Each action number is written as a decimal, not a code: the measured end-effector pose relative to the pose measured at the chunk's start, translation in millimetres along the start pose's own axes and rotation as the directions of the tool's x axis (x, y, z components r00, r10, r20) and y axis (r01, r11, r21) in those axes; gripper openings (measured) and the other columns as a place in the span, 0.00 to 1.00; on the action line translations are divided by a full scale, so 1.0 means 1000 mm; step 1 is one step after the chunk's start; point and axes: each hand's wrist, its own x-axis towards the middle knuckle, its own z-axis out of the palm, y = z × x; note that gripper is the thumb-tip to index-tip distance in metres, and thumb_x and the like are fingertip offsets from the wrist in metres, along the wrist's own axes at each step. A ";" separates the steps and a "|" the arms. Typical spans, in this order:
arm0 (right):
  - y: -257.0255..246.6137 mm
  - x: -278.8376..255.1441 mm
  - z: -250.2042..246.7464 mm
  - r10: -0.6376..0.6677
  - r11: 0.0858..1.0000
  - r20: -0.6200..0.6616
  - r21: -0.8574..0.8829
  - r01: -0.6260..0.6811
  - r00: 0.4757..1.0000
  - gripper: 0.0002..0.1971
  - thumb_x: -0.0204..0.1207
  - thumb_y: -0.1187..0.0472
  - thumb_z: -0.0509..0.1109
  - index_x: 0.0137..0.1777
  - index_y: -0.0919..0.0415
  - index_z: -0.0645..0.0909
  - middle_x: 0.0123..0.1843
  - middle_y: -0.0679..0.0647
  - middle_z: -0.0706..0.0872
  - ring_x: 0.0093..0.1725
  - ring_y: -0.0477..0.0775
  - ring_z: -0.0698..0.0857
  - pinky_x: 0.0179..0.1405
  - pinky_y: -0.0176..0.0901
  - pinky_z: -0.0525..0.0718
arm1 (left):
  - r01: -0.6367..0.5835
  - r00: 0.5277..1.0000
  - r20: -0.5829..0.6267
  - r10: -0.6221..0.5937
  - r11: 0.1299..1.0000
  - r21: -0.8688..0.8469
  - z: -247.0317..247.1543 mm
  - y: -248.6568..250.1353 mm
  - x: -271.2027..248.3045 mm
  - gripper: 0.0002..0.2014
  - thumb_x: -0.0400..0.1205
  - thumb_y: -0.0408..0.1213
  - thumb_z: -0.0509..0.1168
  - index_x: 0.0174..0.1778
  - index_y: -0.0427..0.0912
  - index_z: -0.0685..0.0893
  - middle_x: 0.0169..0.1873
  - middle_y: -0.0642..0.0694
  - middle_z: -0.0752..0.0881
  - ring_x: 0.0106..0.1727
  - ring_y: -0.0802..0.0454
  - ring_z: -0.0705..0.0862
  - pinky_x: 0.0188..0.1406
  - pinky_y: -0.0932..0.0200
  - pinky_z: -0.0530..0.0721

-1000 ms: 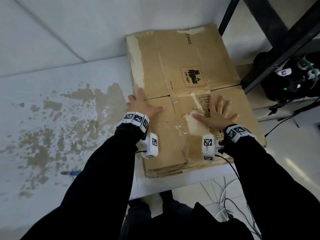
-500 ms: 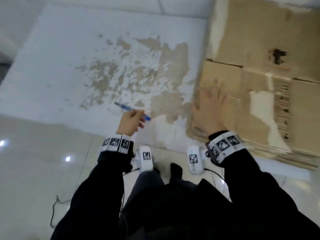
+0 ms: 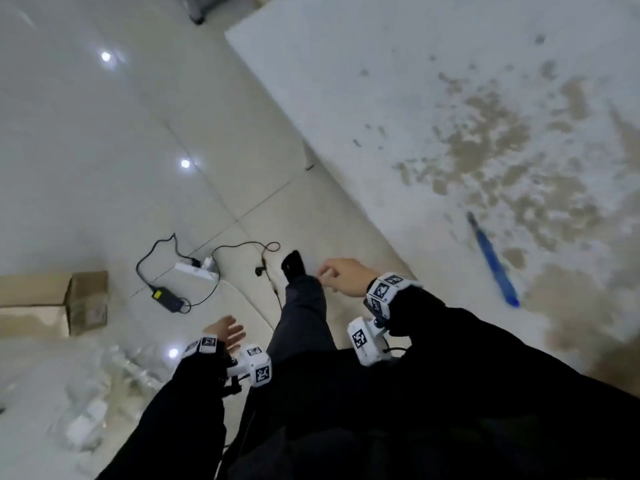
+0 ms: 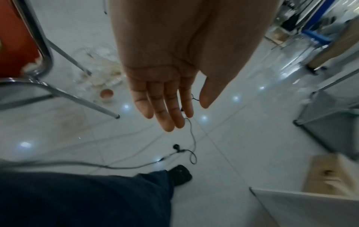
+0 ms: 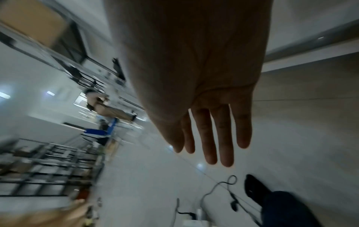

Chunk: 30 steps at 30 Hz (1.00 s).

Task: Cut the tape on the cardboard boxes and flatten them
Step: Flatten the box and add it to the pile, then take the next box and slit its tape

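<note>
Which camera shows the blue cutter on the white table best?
The head view: the blue cutter lies whole on the stained white table, untouched by either hand. Neither wrist view shows it; they show open palms above the floor.

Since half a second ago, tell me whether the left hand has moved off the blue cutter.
Yes. The left hand now hangs open over the floor beside the leg, away from the blue cutter, which lies on the white table.

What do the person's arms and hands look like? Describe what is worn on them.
Both arms wear long black sleeves. The left hand and right hand are bare. Each wrist carries a white band printed with black square fiducial markers, plus a white boxy wrist camera bearing similar markers and a thin black cable.
</note>
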 end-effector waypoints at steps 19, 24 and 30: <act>-0.173 0.290 -0.147 0.462 0.802 -0.031 0.442 -0.402 0.886 0.05 0.82 0.65 0.61 0.54 0.57 0.73 0.36 0.51 0.76 0.34 0.48 0.77 0.39 0.42 0.81 | -0.350 0.936 0.094 0.338 0.877 0.330 -0.073 0.376 0.078 0.09 0.86 0.37 0.59 0.57 0.36 0.78 0.37 0.42 0.85 0.29 0.53 0.82 0.24 0.62 0.71; -0.288 0.362 -0.205 0.376 0.713 0.034 0.628 -0.312 0.926 0.09 0.84 0.63 0.58 0.41 0.57 0.73 0.31 0.51 0.79 0.29 0.47 0.78 0.32 0.38 0.75 | -0.271 0.959 0.019 0.281 0.904 0.331 -0.112 0.469 0.090 0.09 0.86 0.37 0.59 0.57 0.37 0.78 0.31 0.46 0.82 0.16 0.61 0.81 0.24 0.62 0.71; -0.406 0.413 -0.268 0.154 0.677 -0.016 0.730 -0.093 0.988 0.07 0.83 0.59 0.61 0.56 0.61 0.76 0.42 0.54 0.83 0.37 0.50 0.83 0.36 0.39 0.76 | -0.226 0.961 -0.066 0.268 0.901 0.369 -0.153 0.590 0.110 0.05 0.86 0.36 0.58 0.53 0.39 0.77 0.33 0.42 0.83 0.22 0.53 0.82 0.27 0.62 0.69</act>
